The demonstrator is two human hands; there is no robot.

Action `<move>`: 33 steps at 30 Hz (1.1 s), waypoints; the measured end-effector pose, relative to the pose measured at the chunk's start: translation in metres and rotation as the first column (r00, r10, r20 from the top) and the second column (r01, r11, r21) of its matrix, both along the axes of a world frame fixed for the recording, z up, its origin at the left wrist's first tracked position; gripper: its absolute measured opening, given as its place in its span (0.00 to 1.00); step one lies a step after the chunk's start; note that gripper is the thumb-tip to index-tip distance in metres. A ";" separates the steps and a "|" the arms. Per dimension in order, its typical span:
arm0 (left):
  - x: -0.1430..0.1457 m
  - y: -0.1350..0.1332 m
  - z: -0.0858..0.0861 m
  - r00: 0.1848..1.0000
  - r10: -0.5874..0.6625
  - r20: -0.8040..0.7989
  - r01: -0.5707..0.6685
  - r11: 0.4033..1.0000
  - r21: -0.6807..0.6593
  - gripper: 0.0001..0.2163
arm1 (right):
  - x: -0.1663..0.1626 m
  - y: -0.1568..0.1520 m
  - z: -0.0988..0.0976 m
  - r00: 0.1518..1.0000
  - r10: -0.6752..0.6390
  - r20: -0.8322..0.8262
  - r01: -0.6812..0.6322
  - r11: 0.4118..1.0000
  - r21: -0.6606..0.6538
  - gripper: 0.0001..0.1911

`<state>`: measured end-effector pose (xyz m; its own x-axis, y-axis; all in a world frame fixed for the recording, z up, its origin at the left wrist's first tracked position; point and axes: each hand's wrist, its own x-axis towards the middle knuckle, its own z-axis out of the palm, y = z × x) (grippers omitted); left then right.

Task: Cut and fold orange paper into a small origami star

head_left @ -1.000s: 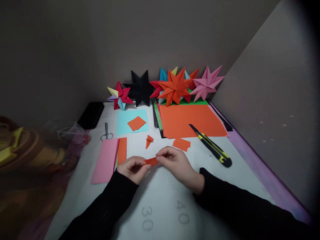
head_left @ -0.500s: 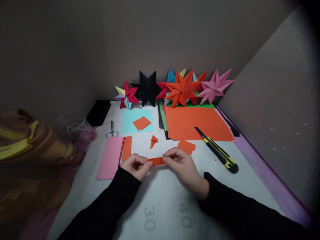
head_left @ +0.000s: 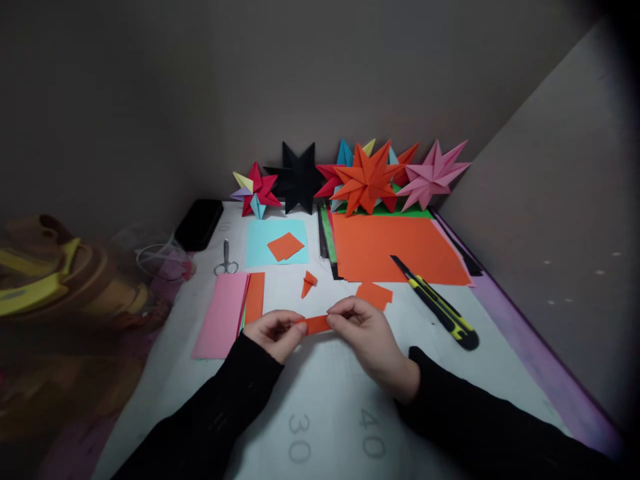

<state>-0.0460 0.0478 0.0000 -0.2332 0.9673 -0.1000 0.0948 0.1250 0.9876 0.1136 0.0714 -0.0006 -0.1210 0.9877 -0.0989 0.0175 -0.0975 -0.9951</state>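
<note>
A narrow piece of orange paper (head_left: pixel 317 325) is stretched between my hands above the white mat (head_left: pixel 320 380). My left hand (head_left: pixel 274 333) pinches its left end between thumb and finger, and my right hand (head_left: pixel 367 340) pinches the right end the same way. Just beyond the paper lies a small folded orange piece (head_left: pixel 309 284). Close behind my right hand are some orange paper pieces (head_left: pixel 375 295). Beside my left hand rest a stack of pink paper (head_left: pixel 221 317) and an orange strip (head_left: pixel 255 297).
A yellow-black utility knife (head_left: pixel 443 307) lies at the right, its blade on orange sheets (head_left: pixel 400 247). Small scissors (head_left: pixel 226 260), a light-blue sheet (head_left: pixel 255 243) and a black phone-like object (head_left: pixel 199 225) are at the left. Folded paper stars (head_left: pixel 367 179) stand along the wall.
Hardly anything differs. Both hands keep their pinch on the orange paper, and the whole view has shifted very slightly.
</note>
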 end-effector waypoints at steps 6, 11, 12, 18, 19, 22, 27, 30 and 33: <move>0.000 0.000 0.002 1.000 0.002 0.003 -0.002 1.000 -0.010 0.05 | 0.000 0.001 0.000 1.000 0.009 -0.004 -0.009 1.000 -0.007 0.06; 0.000 -0.002 0.002 0.999 0.001 -0.037 -0.002 1.000 -0.011 0.06 | 0.000 0.001 0.000 0.999 0.010 -0.034 -0.011 1.000 -0.025 0.06; 0.000 -0.002 0.001 0.999 0.006 -0.039 -0.006 1.000 -0.005 0.06 | 0.000 0.001 -0.001 0.999 0.009 -0.032 -0.010 1.000 -0.023 0.06; 0.002 -0.003 0.000 1.000 0.027 0.000 -0.027 0.998 0.058 0.08 | 0.000 0.002 -0.003 0.998 0.018 -0.052 -0.019 0.999 -0.025 0.06; 0.002 -0.003 0.000 0.999 0.031 -0.009 -0.030 0.998 0.057 0.07 | 0.000 0.002 -0.003 0.998 0.016 -0.059 -0.018 0.999 -0.029 0.05; 0.002 -0.003 0.000 0.999 0.037 -0.035 -0.035 0.998 0.060 0.06 | 0.000 0.002 -0.004 0.997 0.011 -0.081 -0.014 0.999 -0.041 0.05; 0.001 -0.003 0.002 0.996 0.032 -0.086 -0.026 0.997 0.072 0.05 | 0.000 0.001 -0.004 0.995 0.011 -0.099 -0.017 0.998 -0.061 0.06; 0.001 -0.003 0.002 0.993 0.036 -0.110 -0.028 0.997 0.078 0.05 | 0.000 0.002 -0.004 0.994 0.006 -0.107 -0.013 0.998 -0.066 0.06; 0.001 -0.003 0.002 0.992 0.031 -0.120 -0.022 0.996 0.081 0.05 | -0.001 0.002 -0.003 0.995 0.008 -0.098 -0.015 0.998 -0.067 0.06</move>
